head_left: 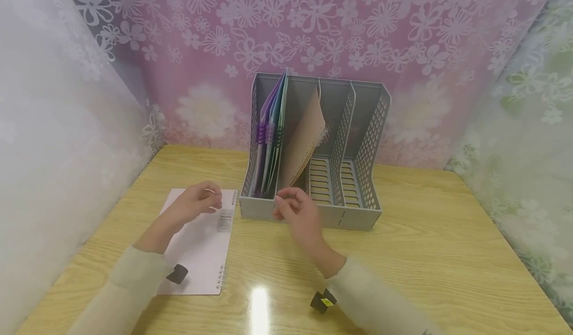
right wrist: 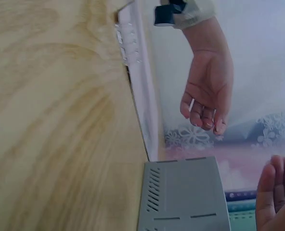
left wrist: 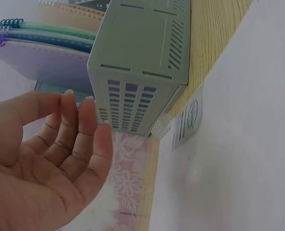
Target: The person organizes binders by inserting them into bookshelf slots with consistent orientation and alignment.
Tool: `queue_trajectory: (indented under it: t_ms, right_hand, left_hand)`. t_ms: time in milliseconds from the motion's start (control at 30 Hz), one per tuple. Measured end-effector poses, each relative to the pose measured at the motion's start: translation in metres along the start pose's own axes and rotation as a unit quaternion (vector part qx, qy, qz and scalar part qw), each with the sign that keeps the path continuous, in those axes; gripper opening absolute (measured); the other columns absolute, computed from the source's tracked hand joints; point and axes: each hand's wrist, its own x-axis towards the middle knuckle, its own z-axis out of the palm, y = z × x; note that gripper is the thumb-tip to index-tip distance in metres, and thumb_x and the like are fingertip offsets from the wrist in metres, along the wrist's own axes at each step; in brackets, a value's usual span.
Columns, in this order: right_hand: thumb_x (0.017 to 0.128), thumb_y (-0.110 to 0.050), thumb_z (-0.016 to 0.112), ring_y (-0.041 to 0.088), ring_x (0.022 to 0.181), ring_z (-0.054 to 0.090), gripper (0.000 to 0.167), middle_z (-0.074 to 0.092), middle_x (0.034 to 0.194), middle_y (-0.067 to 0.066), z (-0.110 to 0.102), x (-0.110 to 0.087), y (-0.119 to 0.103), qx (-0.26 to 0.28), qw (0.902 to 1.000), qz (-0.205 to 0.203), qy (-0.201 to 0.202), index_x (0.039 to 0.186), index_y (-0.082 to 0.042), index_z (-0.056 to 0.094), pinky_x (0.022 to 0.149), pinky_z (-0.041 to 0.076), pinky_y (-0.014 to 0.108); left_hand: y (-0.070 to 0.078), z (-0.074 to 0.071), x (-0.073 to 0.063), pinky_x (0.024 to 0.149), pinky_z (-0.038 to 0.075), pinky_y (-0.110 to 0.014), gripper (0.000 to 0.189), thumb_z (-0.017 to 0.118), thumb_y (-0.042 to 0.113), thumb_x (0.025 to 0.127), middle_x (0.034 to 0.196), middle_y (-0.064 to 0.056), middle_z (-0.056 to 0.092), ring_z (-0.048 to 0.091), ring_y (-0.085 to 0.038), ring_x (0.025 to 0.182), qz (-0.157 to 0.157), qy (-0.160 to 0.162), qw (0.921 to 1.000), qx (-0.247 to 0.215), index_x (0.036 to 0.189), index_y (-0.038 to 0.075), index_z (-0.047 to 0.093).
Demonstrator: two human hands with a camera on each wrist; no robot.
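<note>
My left hand (head_left: 190,207) hovers over a pale pink spiral notebook (head_left: 203,255), its fingers loosely bent and holding nothing. The notebook lies flat on the table, left of a grey file rack (head_left: 259,209), with its coil edge toward the rack. In front of the rack's low front wall is my right hand (head_left: 304,220), fingers loosely curled and nothing visible between them. Purple, blue and green spiral notebooks (left wrist: 51,60) stand in the rack's leftmost slot. A tan spiral notebook (head_left: 304,138) leans to the right in the second slot.
The two right-hand slots (head_left: 349,181) show their slotted floors and mesh dividers. The rack stands near the back of the wood-grain table (head_left: 429,255), before a pink flowered curtain (head_left: 313,27). A pale curtain (head_left: 53,126) hangs along the left side.
</note>
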Motion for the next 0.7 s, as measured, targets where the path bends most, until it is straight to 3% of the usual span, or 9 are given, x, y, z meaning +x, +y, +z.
queue_trajectory:
  t_ms: [100, 233, 433, 533, 700]
  right_hand:
    - [0.093, -0.001, 0.062, 0.019, 0.077, 0.07, 0.021, 0.07, 0.093, 0.024, 0.007, -0.005, 0.005, -0.023, 0.9988, 0.012, -0.041, 0.113, 0.006, 0.061, 0.072, 0.06, 0.029]
    - [0.093, -0.003, 0.062, 0.029, 0.102, 0.067, 0.03, 0.067, 0.115, 0.021, 0.015, -0.011, 0.008, -0.066, 0.993, 0.022, -0.095, 0.122, 0.005, 0.06, 0.086, 0.056, 0.028]
    - [0.09, -0.012, 0.067, 0.038, 0.131, 0.045, 0.068, 0.041, 0.146, 0.023, 0.028, -0.015, 0.004, -0.053, 0.9714, 0.134, -0.188, 0.147, 0.003, 0.033, 0.106, 0.043, 0.043]
    - [0.089, -0.016, 0.07, 0.04, 0.135, 0.04, 0.08, 0.035, 0.15, 0.025, 0.033, -0.015, 0.004, -0.047, 0.9611, 0.181, -0.203, 0.151, 0.002, 0.024, 0.109, 0.037, 0.048]
    - [0.088, -0.019, 0.069, 0.039, 0.137, 0.036, 0.081, 0.035, 0.149, 0.026, 0.04, -0.016, 0.01, -0.015, 0.9526, 0.237, -0.191, 0.151, 0.002, 0.023, 0.112, 0.031, 0.051]
  left_hand:
    - [0.0, -0.005, -0.004, 0.091, 0.054, -0.042, 0.03, 0.056, 0.021, 0.1, 0.116, -0.026, 0.06, 0.062, -0.027, 0.104, -0.021, 0.002, 0.9997, 0.008, 0.118, -0.003, 0.051]
    - [-0.002, -0.011, -0.011, 0.095, 0.052, -0.044, 0.043, 0.056, 0.025, 0.1, 0.13, -0.028, 0.052, 0.057, -0.034, 0.114, -0.042, -0.006, 0.9991, 0.01, 0.131, -0.004, 0.045]
    - [-0.012, -0.027, -0.02, 0.103, 0.044, -0.05, 0.058, 0.061, 0.03, 0.097, 0.144, -0.027, 0.04, 0.043, -0.041, 0.13, -0.076, -0.014, 0.9963, 0.039, 0.142, 0.003, 0.036]
    - [-0.015, -0.034, -0.025, 0.105, 0.039, -0.055, 0.063, 0.062, 0.035, 0.095, 0.147, -0.026, 0.036, 0.038, -0.043, 0.134, -0.1, -0.014, 0.9928, 0.066, 0.145, 0.007, 0.033]
    - [-0.019, -0.044, -0.03, 0.106, 0.033, -0.061, 0.071, 0.061, 0.039, 0.095, 0.151, -0.029, 0.027, 0.029, -0.048, 0.136, -0.115, -0.009, 0.9896, 0.086, 0.149, 0.006, 0.027]
